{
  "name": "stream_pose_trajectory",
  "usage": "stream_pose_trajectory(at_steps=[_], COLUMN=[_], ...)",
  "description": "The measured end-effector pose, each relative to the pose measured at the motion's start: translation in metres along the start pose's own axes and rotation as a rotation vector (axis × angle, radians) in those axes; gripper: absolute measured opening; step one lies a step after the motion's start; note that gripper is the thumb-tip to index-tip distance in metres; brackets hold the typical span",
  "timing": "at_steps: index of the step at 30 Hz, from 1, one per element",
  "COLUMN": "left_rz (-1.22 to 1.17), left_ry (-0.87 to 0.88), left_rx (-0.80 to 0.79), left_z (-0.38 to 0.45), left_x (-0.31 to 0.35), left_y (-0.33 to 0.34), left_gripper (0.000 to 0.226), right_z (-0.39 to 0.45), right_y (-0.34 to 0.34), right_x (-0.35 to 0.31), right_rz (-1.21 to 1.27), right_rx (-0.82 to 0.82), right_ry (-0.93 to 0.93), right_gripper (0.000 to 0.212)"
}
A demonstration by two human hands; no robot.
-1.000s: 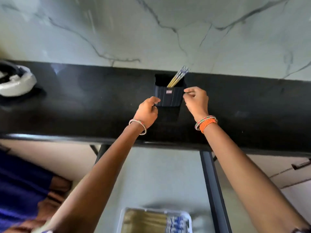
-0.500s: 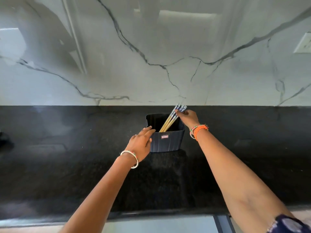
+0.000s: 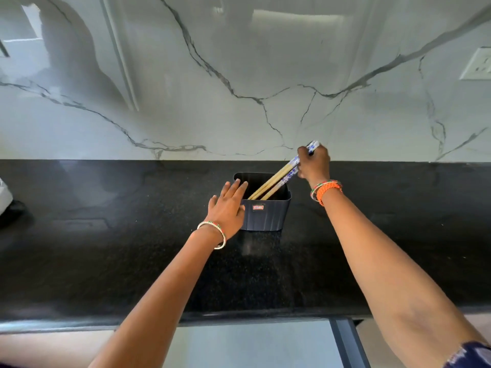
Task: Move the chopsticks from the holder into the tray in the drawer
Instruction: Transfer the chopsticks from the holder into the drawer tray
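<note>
A dark ribbed holder with a small red label stands on the black counter. Wooden chopsticks with blue-and-white patterned tops lean out of it toward the upper right, their lower ends still inside. My right hand is closed around their patterned tops, above and to the right of the holder. My left hand rests flat against the holder's left side, fingers spread over its rim. The tray is out of view.
The black counter runs across the view, backed by a white marble wall with a socket at the right. An open drawer's pale inside and its dark rail show below the counter edge. A white object sits at far left.
My view has tilted up, so the tray in the drawer dropped out of sight. My right hand took hold of the chopstick tops and drew them up and to the right; my left hand opened against the holder.
</note>
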State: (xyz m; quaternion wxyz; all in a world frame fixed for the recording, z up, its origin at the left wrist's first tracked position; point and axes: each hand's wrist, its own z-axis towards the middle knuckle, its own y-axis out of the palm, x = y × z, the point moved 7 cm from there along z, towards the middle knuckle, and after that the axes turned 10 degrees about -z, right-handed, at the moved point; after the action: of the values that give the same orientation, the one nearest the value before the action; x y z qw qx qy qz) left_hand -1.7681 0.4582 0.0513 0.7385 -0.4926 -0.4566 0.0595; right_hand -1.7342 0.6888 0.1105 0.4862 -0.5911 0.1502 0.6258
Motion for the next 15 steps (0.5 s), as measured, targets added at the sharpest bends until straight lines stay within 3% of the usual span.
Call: stream_pose_trajectory(at_steps=[3,6,9,11,15], left_rz=[-0.028,0.115,0.226,0.2,0.278], left_ry=[0.067,0.154,0.143,0.069,-0.073], left_rx=[0.099,0.255,0.353,0.337,0.26], left_z=[-0.013,-0.034,-0.07,-0.101,-0.182], left_x=[0.036,0.077,0.095,0.084,0.046], left_y=[-0.019,-0.037,-0.039,-0.023,0.034], left_gripper=[0.065,0.069,0.039,0.019,0.039], right_z=[-0.023,-0.069,-0.135,-0.174,-0.234], right_y=[-0.049,-0.081,-0.082,-0.077,-0.086], right_x=[-0.031,-0.047,-0.035,-0.013,0.055], right_rz=[0.185,0.403,0.555,0.514,0.065], right_rx=[0.099,0.107,-0.001,-0.064,-0.017], right_ry=[-0.04,-0.042,0.059,0.144,0.31], right_gripper=[0.032,0.029,0.024,0.02,0.005])
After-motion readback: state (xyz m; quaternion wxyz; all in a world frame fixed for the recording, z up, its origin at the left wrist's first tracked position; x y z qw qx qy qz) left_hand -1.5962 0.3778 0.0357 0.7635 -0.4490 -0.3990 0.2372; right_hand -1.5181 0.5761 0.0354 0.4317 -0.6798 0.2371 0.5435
